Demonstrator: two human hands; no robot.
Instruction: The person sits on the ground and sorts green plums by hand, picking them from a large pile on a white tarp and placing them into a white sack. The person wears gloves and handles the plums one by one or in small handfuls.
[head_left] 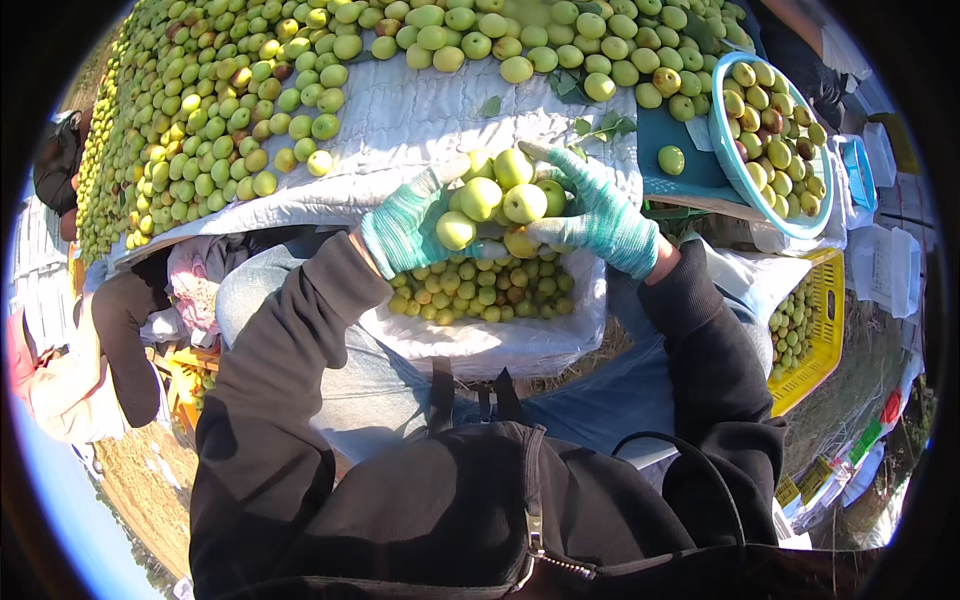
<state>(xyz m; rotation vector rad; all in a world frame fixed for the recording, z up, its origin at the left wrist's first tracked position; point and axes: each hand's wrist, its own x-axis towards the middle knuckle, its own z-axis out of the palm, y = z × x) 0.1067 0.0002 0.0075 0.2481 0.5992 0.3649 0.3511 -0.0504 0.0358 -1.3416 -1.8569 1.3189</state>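
My left hand [412, 222] and my right hand [603, 215], both in teal-and-grey knit gloves, are cupped round several green jujubes [482, 199]. The fruits are pressed together between the palms, with the right fingertips curled over the pile. Directly below the hands stands a box [560, 345] lined with white plastic, between my knees. More jujubes [487, 293] fill it, partly hidden by the held ones. Just beyond the hands, a white quilted cloth [400, 120] covers the sorting surface.
A large heap of jujubes [205, 110] spreads over the cloth, left and far. At the right sits a light-blue basket [722, 150] of browner fruit. Below it stands a yellow crate [822, 345] holding smaller-looking fruit. A leafy sprig [607, 127] and a single jujube [671, 160] lie nearby.
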